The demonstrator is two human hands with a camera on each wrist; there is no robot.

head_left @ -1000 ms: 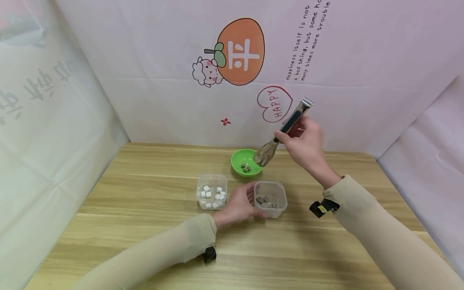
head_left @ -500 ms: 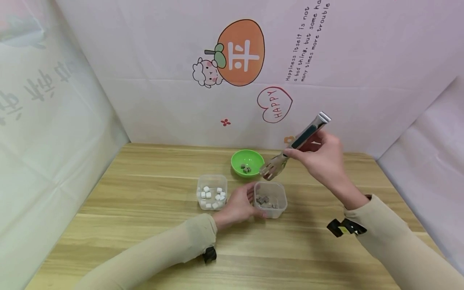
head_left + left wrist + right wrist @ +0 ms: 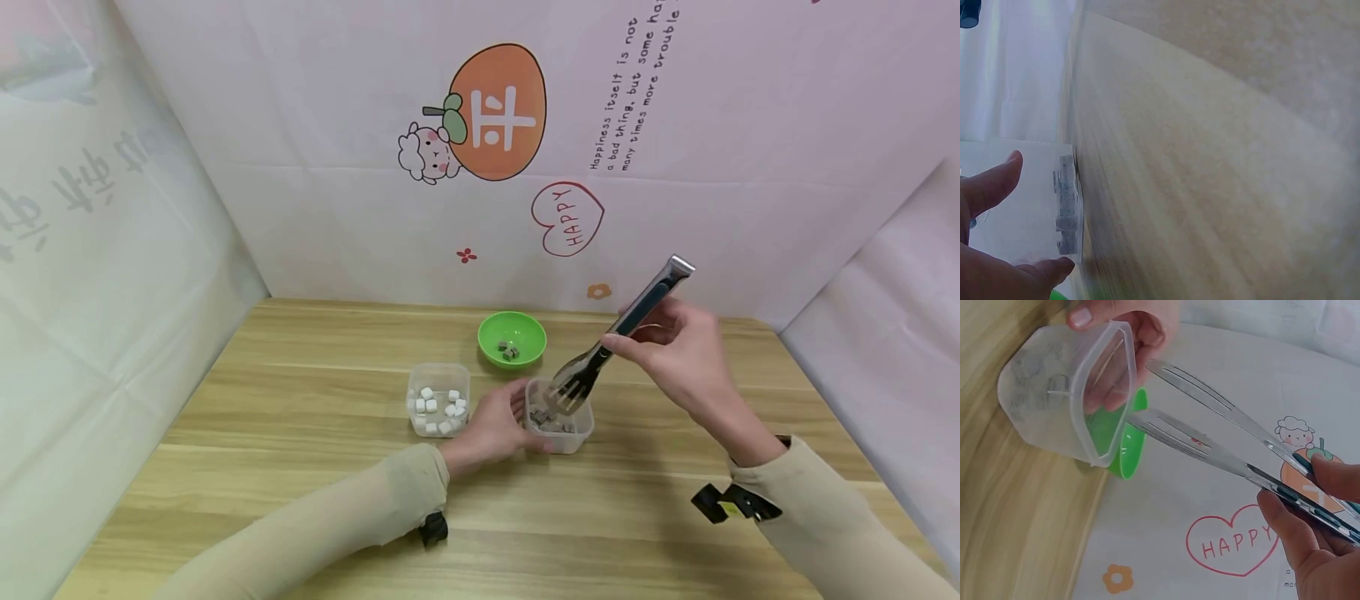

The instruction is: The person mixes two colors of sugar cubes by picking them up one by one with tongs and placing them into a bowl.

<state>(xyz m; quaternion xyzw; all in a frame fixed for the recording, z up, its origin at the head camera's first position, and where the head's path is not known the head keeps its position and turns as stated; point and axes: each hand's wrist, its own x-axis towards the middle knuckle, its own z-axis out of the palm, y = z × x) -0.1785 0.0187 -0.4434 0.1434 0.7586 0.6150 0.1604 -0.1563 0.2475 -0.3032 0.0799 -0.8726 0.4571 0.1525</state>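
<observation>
My left hand [image 3: 491, 423] steadies a clear square plastic container [image 3: 573, 444], its thumb along the front and its fingers along the left and back. Several small grey-brown cubes [image 3: 540, 416] lie at its bottom. My right hand [image 3: 686, 354] holds metal kitchen tongs [image 3: 643, 307] with dark green grip strips, slanted down to the left. Their slotted tips overlap the container's opening in the head view. In the right wrist view the tongs [image 3: 1219, 459] are spread apart with nothing between the tips, which point at the container's rim.
Behind the container stands a green bowl [image 3: 531, 331] with several grey-brown cubes in it. Left of my left hand is a second clear container [image 3: 439, 372] holding several white cubes. A printed white cloth [image 3: 337, 225] hangs along the wooden table's [image 3: 300, 417] back edge.
My right hand has moved right and down, carrying the tongs from over the green bowl to the clear container. The left hand and both containers have stayed in place.
</observation>
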